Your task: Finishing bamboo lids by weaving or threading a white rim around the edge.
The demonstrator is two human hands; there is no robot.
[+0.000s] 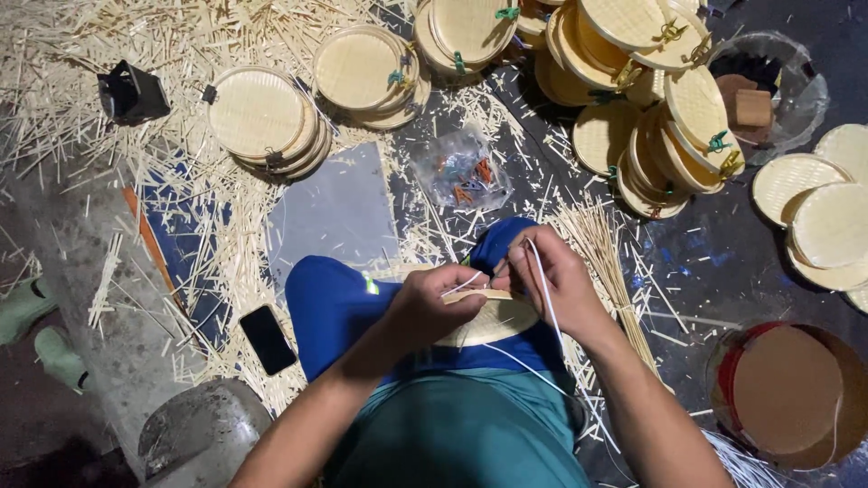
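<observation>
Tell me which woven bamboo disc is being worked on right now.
The disc on the lap, gripped by left hand and right hand; all others lie stacked on the floor.

Hands: two, left [438, 305] and right [553, 280], both at one woven disc [493, 316] on the lap.
Phone [268, 339]: one, left of the lap.
Clip bag [461, 173]: one, beyond the lap.
Green shoes [41, 330]: two, far left of the phone.
Bowl [785, 393]: one, right of the lap.
Disc stacks [262, 117]: too many to count exactly, beyond the clip bag.
</observation>
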